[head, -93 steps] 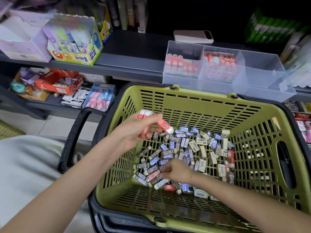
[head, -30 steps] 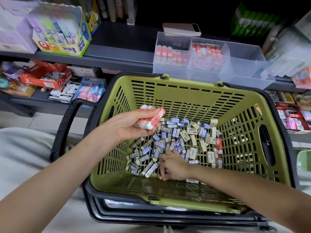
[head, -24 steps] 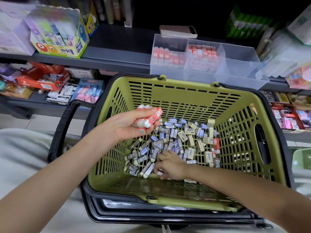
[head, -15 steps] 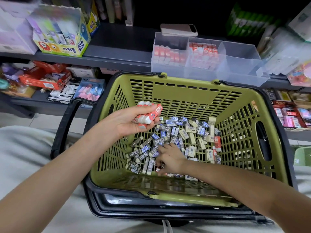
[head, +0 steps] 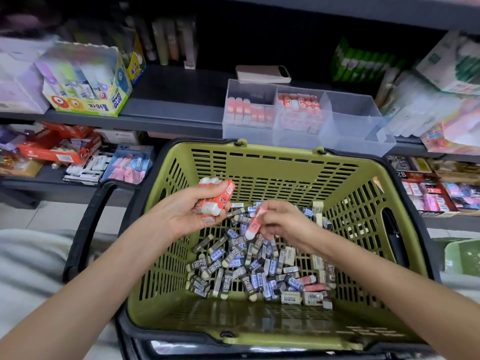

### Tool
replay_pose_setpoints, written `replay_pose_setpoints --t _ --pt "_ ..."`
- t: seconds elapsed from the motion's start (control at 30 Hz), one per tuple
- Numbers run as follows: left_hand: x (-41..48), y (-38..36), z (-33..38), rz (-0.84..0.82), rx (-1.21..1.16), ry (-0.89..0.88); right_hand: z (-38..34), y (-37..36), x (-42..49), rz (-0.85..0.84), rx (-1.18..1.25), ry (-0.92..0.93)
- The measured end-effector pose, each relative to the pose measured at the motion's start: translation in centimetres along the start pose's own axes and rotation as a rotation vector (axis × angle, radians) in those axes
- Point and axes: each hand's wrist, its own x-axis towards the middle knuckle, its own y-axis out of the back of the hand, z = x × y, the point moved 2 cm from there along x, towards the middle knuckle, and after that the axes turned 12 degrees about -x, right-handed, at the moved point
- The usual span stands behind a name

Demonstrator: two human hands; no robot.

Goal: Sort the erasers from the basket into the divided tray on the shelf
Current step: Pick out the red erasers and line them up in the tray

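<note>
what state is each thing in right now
left hand, grips a bunch of red erasers
right hand, pinches one red eraser over the pile
basket, holds the loose pile
tray, left and middle compartments part filled, right one looks empty

Entry 1, right hand [head: 283, 224]: earlier palm-down in the heap of small grey, blue and cream paper-sleeved erasers [head: 249, 263] on the floor of the olive-green slotted plastic basket [head: 259, 162]; now raised clear of the heap, thumb and fingers pinching one piece.
Entry 2, red-sleeved white block eraser [head: 253, 224]: out of the heap, tilted with its white end down, just beside the left hand [head: 187, 216].
Entry 3, heap: the patch once under the right hand is now uncovered.
Entry 4, bundle of red-sleeved white erasers [head: 214, 197] in the left hand: one piece earlier jutted loose at the fingertips; now all lie packed together.
</note>
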Motion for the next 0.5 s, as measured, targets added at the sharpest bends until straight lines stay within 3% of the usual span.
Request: replay_pose_setpoints --t 0.27,0.43,0.5 --pt "1.0 -3.4 3.9 -0.124 -0.095 -0.131 -8.1 6.2 -3.0 0.209 0.257 0.132" --pt "3.0 -6.4 6.8 -0.221 -0.172 -0.197 -10.6 10.4 -2.1 0.504 0.138 0.082" --pt "4.0 -7.2 8.0 -0.222 -0.214 -0.234 -11.6 11.4 -0.9 0.532 0.129 0.084"
